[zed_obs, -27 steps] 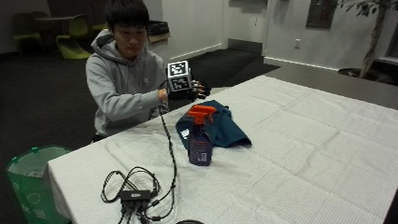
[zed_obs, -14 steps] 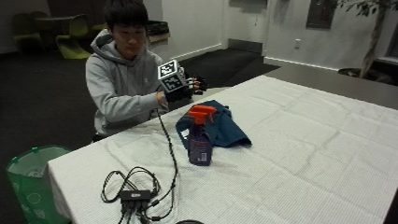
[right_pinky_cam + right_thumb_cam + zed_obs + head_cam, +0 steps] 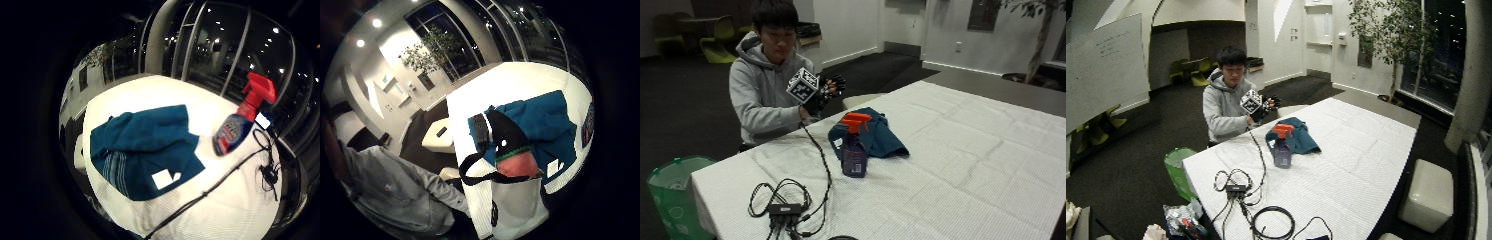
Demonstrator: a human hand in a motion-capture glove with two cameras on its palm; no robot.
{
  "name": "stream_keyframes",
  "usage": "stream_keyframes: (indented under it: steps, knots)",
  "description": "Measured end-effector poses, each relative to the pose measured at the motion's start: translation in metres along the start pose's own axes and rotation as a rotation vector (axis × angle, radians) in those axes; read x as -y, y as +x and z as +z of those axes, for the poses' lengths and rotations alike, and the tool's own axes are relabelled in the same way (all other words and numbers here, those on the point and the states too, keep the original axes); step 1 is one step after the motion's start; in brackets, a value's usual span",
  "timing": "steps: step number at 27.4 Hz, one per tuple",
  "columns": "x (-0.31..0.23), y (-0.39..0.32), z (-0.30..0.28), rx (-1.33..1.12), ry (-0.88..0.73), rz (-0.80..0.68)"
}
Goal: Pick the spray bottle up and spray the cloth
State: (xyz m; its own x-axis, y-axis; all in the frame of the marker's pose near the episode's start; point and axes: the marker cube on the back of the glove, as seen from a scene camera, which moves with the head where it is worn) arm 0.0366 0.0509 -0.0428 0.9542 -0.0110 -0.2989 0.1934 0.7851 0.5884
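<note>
At the near end of the white-clothed table [image 3: 959, 165], a tangle of black cables [image 3: 783, 207] is seen around a small black hub. Further in, the spray bottle [image 3: 854, 146] is stood upright on the tablecloth, its orange trigger head uppermost and its purple body below; nothing is touching it. Just behind it, touching or nearly so, the teal cloth [image 3: 873, 135] is laid in a crumpled heap, a white tag showing on it in the little-finger palm view. Beyond the cloth, at the table's far edge, the gloved right hand [image 3: 826, 95] is held raised in the air in front of the seated person's chest, well apart from bottle and cloth, its fingers loosely curled and nothing gripped in them
</note>
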Motion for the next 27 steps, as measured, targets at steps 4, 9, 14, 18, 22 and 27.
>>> stream_keyframes:
  steps: [4, 9, 14, 18, 22, 27]
  knots:
    - [-0.011, 0.023, -0.011, -0.019, 0.052, 0.039]
    - [-0.023, 0.06, -0.024, 0.001, 0.135, 0.146]
    - [-0.028, 0.102, -0.032, 0.062, 0.229, 0.285]
    - [-0.03, 0.133, -0.028, 0.103, 0.258, 0.421]
    - [-0.022, 0.163, -0.018, 0.169, 0.274, 0.526]
    - [-0.011, 0.189, -0.001, 0.238, 0.259, 0.638]
